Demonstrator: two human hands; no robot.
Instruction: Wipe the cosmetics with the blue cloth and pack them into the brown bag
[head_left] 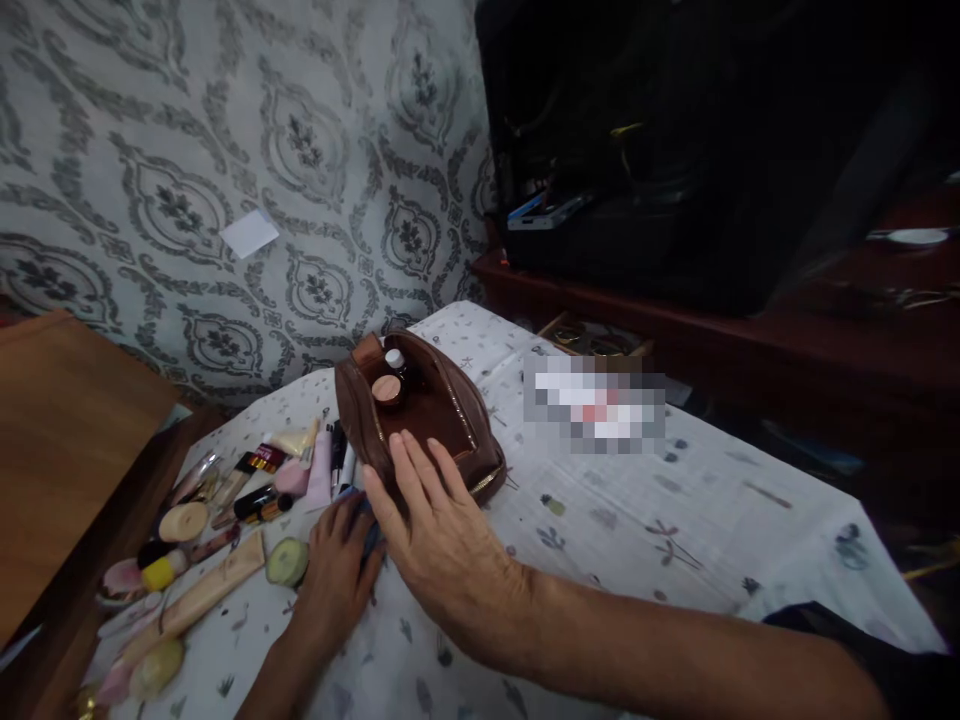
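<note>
Brown bag [481, 430] lies open at the hands [457, 560].

Room to pass lay across the cloth-covered surface [622, 540], right of the brown bag [480, 415] and nearer than the blurred item [596, 405]. The bag's open mouth gave a way in from above, with the right hand [450, 555] across its near edge. Crowded cosmetics [259, 492] obstructed the left; the patterned wall [300, 150] bounded the back.

Room light: dim, cool, source unseen
Right side: deep shadow
Tablecloth [600, 510]: brightest, pixelated patch above
Fine detail: soft
</note>
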